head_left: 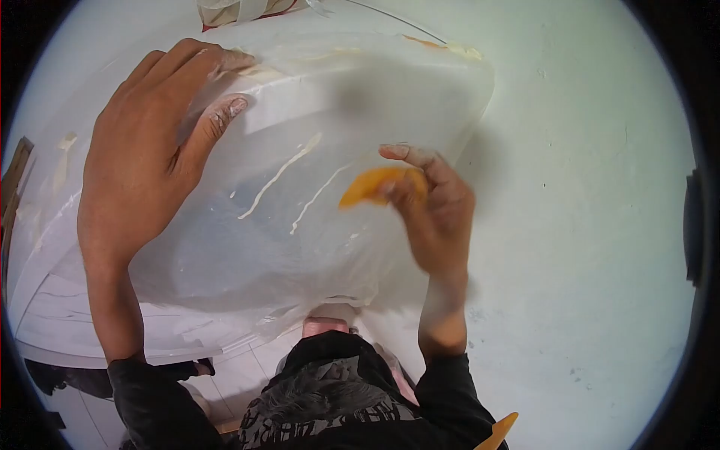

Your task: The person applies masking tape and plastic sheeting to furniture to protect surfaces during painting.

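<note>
My left hand point(154, 142) is at the upper left, over a large sheet of clear plastic point(255, 180). Its thumb stands apart from the fingers, and the fingertips, smeared with white residue, rest on the plastic's far part. Pinched between the thumb and fingers of my right hand point(439, 210) is a curved orange piece point(367, 187); motion blur hides its exact kind. This hand hovers above the plastic's right side. Cream-coloured streaks point(281, 176) run across the sheet, and a yellowish smear point(465, 52) marks its far right corner.
A pale, smooth surface point(577, 225) stretches along the right. Another orange pointed piece point(499, 433) shows at the bottom, by my right sleeve. A bag-like item point(244, 10) is at the top edge, with a brown strip point(15, 180) at far left. Light floor tiles point(240, 367) show below.
</note>
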{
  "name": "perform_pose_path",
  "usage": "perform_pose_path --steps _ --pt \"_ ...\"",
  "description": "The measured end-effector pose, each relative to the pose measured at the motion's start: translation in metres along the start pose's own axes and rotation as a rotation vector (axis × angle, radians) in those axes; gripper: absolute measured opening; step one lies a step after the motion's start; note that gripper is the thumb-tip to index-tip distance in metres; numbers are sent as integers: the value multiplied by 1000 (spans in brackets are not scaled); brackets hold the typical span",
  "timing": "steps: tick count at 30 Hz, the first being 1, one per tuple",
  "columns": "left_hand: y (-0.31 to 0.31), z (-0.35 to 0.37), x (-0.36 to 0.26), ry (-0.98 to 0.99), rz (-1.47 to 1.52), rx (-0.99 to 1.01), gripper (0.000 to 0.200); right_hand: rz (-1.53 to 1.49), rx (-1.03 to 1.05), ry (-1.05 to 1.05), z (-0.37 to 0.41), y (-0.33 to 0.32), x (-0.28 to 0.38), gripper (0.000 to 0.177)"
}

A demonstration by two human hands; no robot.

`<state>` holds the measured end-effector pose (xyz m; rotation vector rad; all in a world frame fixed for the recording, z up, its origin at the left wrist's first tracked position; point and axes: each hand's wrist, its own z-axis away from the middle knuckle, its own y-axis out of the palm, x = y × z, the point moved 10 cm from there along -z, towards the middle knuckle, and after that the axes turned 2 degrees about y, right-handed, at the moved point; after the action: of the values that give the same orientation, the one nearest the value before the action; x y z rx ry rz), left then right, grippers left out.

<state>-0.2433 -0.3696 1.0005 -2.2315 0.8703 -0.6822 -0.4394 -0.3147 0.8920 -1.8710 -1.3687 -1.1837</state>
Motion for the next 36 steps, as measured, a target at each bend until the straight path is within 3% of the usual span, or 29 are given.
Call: perform_pose_path --steps 5,6,9,11,13,15,16,18,19,20,21,22,24,28,33,36 --pt "-29 22 -9 -32 48 -73 38 54 10 -193 -5 2 38 27" --pt "-2 -11 -3 -44 120 -50 39 52 -12 -217 -40 -11 35 28" --pt "-2 -9 5 -66 228 -29 42 -2 21 -288 -54 13 62 34" --pt "-1 -7 10 -68 281 -15 43 121 56 -424 -62 37 90 41" --pt "2 -4 22 -149 507 -65 45 117 129 -478 -82 59 102 45" --pt "5 -7 25 -192 559 -69 47 152 386 -365 -105 93 100 47" --pt "6 -6 28 -225 635 -72 48 146 395 -365 -118 98 95 47" --pt "5 -6 30 -246 583 -35 45 -12 570 -135 -134 124 65 46" --pt "5 -6 31 -262 535 2 43 -13 576 -143 -132 124 67 46" --pt "7 5 38 -266 534 -7 43 34 553 -8 -128 129 48 48" --pt "12 8 35 -246 371 133 39 75 529 125 -128 127 37 49" --pt "20 12 33 -222 208 272 37 74 534 118 -132 126 35 49" --pt "20 23 39 -252 251 265 35 147 674 130 -131 132 20 51" --pt "29 45 44 -279 300 283 38 354 601 2 -133 141 17 51" --pt "35 47 45 -238 265 244 40 499 793 83 -130 159 6 26" --pt "31 44 41 -215 223 187 39 440 855 19 -128 165 16 23"
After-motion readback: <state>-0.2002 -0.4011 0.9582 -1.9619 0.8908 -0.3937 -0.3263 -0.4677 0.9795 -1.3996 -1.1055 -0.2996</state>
